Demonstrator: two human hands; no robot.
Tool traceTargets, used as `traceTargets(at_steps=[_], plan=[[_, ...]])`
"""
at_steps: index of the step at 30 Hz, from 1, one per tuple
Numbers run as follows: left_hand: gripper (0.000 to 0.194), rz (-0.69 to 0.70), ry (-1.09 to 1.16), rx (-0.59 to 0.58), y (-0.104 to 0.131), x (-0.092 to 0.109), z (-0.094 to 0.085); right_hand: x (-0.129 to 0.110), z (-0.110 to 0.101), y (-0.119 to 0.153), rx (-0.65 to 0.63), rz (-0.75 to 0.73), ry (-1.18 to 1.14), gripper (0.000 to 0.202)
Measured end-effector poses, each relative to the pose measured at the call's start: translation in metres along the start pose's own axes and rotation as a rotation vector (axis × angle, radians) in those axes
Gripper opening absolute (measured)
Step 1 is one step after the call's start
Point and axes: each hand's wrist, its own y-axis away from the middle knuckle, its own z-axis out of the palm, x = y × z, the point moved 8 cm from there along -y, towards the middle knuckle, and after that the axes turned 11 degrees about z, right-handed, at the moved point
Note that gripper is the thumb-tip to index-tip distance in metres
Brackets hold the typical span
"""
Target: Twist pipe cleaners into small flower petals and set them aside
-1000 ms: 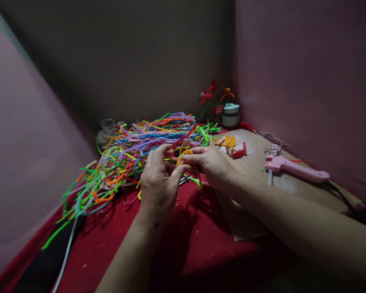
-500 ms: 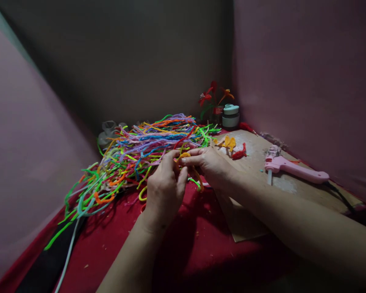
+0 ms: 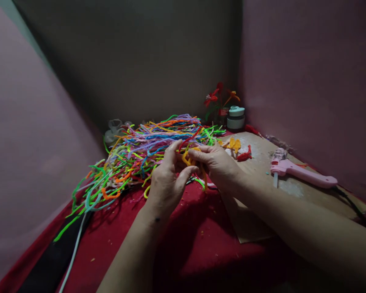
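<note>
While both forearms are reaching in from the lower edge and converging over the red cloth (image 3: 189, 228), the right hand (image 3: 221, 165) is pinching a looped orange fuzzy stem (image 3: 189, 156) between its thumb and fingers, its palm turning inward and its wrist lying low. The left hand (image 3: 167, 175) is rising more steeply from its forearm, its thumb and forefinger spreading apart beside the loop; whether its other fingers are touching the stem, I cannot tell. The looped stem is sitting between the two hands, in front of the heap of coloured stems (image 3: 158, 142), with an orange length hanging below the right fingers. Beyond the right hand, an orange petal piece (image 3: 234, 145) and a red piece (image 3: 244, 154) are lying on the brown board (image 3: 259, 162), with a pink glue gun (image 3: 306, 173) resting farther right.
</note>
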Motion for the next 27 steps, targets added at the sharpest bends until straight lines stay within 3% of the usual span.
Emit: traceTargets(at_steps=[4, 9, 14, 20, 24, 27], plan=[[0.054, -0.049, 0.002, -0.051, 0.001, -0.001, 0.002, -0.003, -0.008, -0.002, 0.091, -0.011, -0.01, 0.024], [0.019, -0.223, 0.095, -0.151, 0.008, -0.011, 0.013, -0.004, -0.009, -0.003, 0.086, 0.01, -0.08, 0.022], [0.023, -0.153, -0.002, -0.163, 0.005, -0.009, 0.01, 0.0, -0.01, -0.006, 0.081, 0.096, -0.12, 0.02], [0.018, -0.431, 0.315, -0.296, 0.012, -0.022, 0.019, 0.0, -0.008, -0.006, 0.05, 0.048, -0.007, 0.024], [0.019, -0.58, 0.586, -0.371, 0.021, -0.019, 0.03, 0.0, -0.006, -0.002, 0.058, 0.043, 0.019, 0.022], [0.023, -0.596, 0.748, -0.309, 0.02, -0.016, 0.034, -0.002, -0.003, 0.001, 0.053, 0.047, 0.005, 0.023]])
